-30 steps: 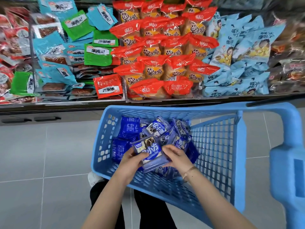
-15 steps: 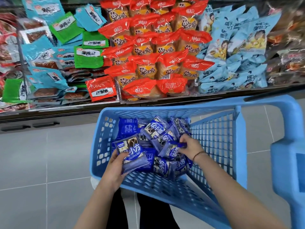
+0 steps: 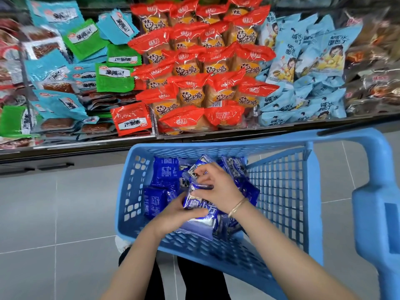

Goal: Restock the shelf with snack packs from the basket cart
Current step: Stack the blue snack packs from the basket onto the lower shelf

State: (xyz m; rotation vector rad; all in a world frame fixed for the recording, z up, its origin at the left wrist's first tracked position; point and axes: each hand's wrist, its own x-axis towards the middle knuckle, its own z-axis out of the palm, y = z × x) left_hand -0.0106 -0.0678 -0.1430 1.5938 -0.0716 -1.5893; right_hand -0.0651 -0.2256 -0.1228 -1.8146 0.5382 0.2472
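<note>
A light blue basket cart (image 3: 281,204) stands on the floor in front of me with several dark blue snack packs (image 3: 164,172) lying in it. My left hand (image 3: 173,215) grips a stack of blue snack packs (image 3: 202,210) from below, low in the basket. My right hand (image 3: 216,187), with a thin bracelet at the wrist, presses another blue pack onto the top of that stack, its fingers closed on it. The shelf (image 3: 151,139) beyond the basket is packed with snacks; I see no dark blue packs on it.
On the shelf lie teal and green flat packs (image 3: 112,76) at left, red-and-yellow cake packs (image 3: 201,68) in the middle, pale blue bread packs (image 3: 307,68) at right. The cart's thick blue handle (image 3: 381,191) rises at right. Grey floor tiles (image 3: 54,213) lie left of the basket.
My right hand has come back from the right side of the basket with a pack and laid it on the stack in my left hand. The view has moved closer to the shelf.
</note>
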